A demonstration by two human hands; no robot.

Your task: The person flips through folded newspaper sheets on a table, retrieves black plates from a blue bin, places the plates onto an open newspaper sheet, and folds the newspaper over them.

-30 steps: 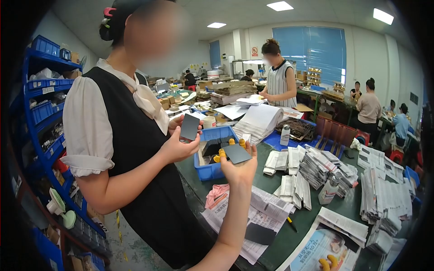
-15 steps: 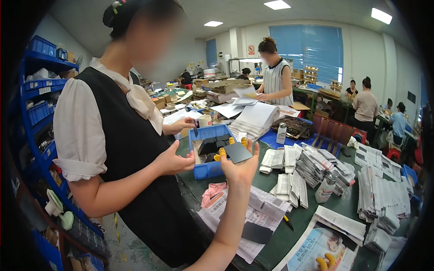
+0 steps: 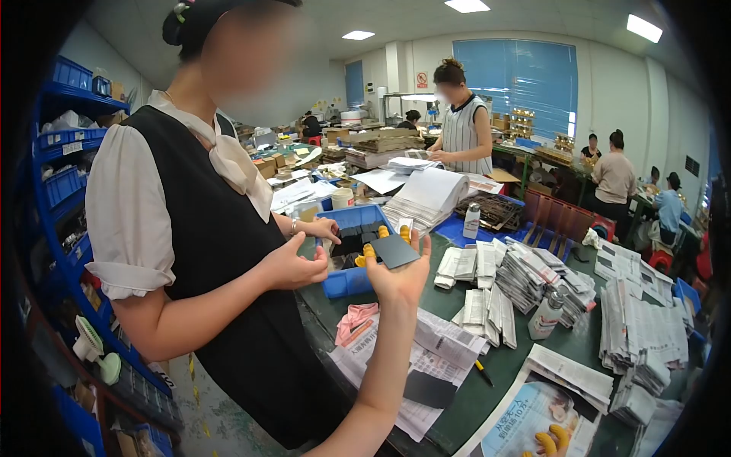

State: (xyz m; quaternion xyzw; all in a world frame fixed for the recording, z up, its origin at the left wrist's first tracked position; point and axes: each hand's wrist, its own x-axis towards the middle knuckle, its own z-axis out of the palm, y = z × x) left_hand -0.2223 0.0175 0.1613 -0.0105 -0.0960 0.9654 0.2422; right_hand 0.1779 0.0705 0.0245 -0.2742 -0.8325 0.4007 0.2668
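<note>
My left hand (image 3: 397,283) is raised palm up near the middle, yellow covers on some fingers. It holds a thin dark grey plate (image 3: 394,250). At the bottom edge, fingers of my right hand (image 3: 553,439) in yellow covers show over a newspaper (image 3: 525,419); they are slightly apart, nothing seen in them. Behind my left hand is a blue bin (image 3: 346,283) with dark pieces inside. A co-worker at the left has one hand (image 3: 324,230) at the bin's edge, and the other hand (image 3: 293,263) empty beside it.
Another dark plate (image 3: 430,389) lies on newspaper beside a yellow pen (image 3: 483,372). Folded newspaper bundles (image 3: 533,276) surround two white bottles (image 3: 547,315) (image 3: 472,221). A pink cloth (image 3: 355,321) lies near the table's edge. Blue shelves (image 3: 68,137) stand left; other people sit or stand behind.
The co-worker's plate has left view, and that hand has moved from beside my left hand to the bin. My left hand keeps its plate. The view has shifted slightly.
</note>
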